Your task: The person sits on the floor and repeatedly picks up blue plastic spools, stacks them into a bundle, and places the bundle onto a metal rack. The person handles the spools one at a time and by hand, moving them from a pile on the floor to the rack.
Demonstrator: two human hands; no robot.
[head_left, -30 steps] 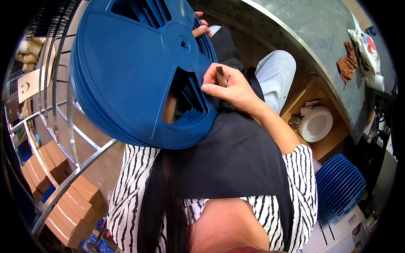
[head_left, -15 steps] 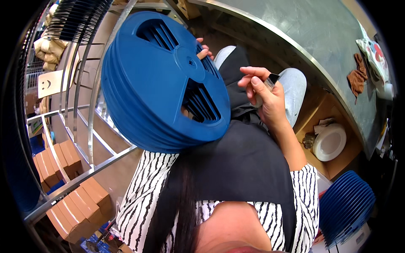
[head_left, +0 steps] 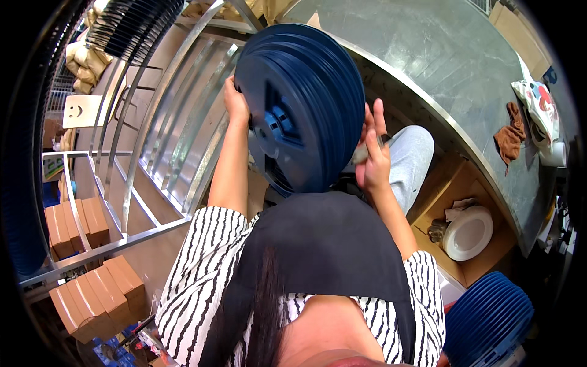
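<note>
A thick stack of blue plastic reels (head_left: 299, 110) stands tilted on edge before my lap, its cut-out face turned to the left. My left hand (head_left: 237, 103) grips the stack at the left edge, with its fingertips hidden behind the rim. On the other side my right hand (head_left: 374, 156) is close to the reel rims, some fingers raised. It holds a small pale object (head_left: 362, 153) with a dark end, too blurred and covered to name. Whether the right fingertips touch the reels I cannot tell.
A grey metal table (head_left: 422, 67) curves along the right, carrying a brown cloth (head_left: 511, 137) and a printed bag (head_left: 538, 104). Below it, a cardboard box (head_left: 443, 183) holds a white ring-shaped disc (head_left: 468, 233). More blue reels (head_left: 489, 318) sit lower right. A metal rack (head_left: 137, 235) and cartons (head_left: 98, 296) are left.
The reel stack has swung to the right and been turned, now showing its ridged side. My left hand has come into view at its left edge. The right hand has moved slightly down beside it.
</note>
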